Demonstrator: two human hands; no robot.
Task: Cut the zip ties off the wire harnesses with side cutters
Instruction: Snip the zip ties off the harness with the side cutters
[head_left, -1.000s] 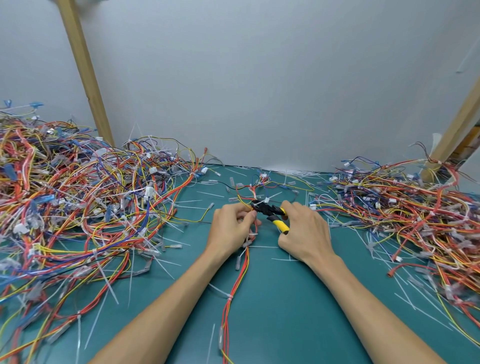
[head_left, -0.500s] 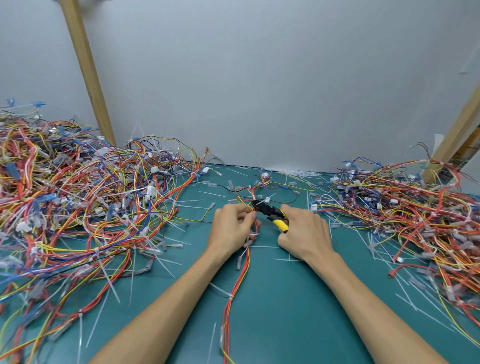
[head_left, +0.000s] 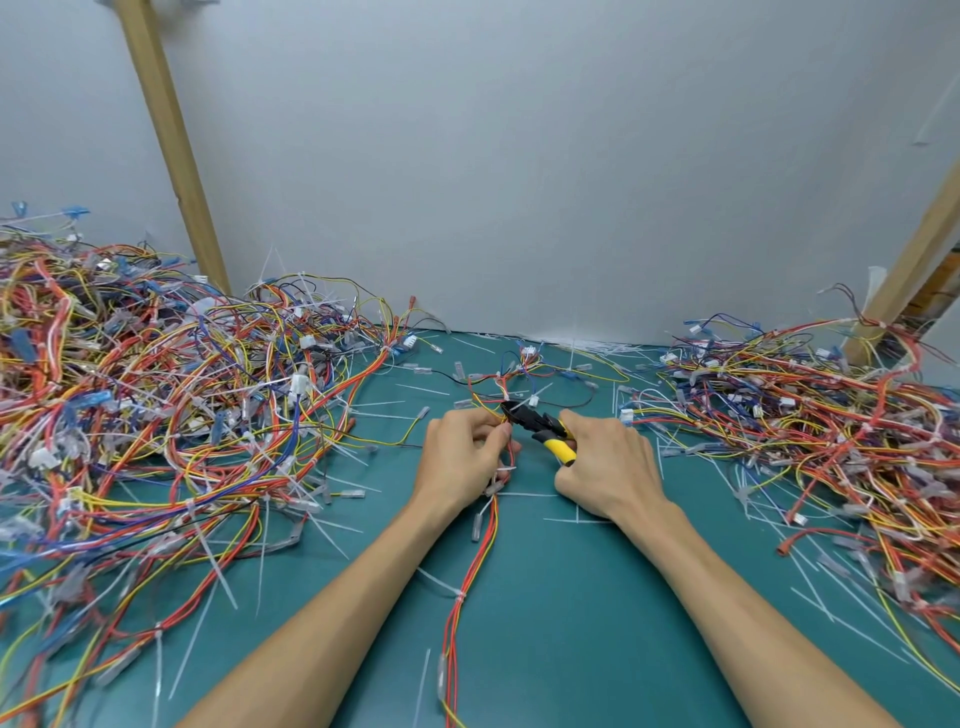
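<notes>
A thin harness of red, orange and yellow wires (head_left: 470, 582) runs from the near edge up the middle of the green mat. My left hand (head_left: 462, 457) pinches it near its far end. My right hand (head_left: 608, 467) grips the yellow-and-black side cutters (head_left: 543, 428), whose black jaws point left and sit at the wires just beyond my left fingertips. A white zip tie (head_left: 532, 399) sticks out close to the jaws. Another white tie (head_left: 458, 597) still circles the harness lower down.
A big tangle of tied harnesses (head_left: 156, 415) fills the left side, and a second heap (head_left: 810, 415) covers the right. Cut white tie pieces (head_left: 576, 517) litter the green mat (head_left: 561, 649). Wooden posts (head_left: 171, 140) lean against the grey wall at both back corners.
Both hands have stayed almost still; the cutter jaws have stayed at the wires by my left fingertips, with only a slight shift.
</notes>
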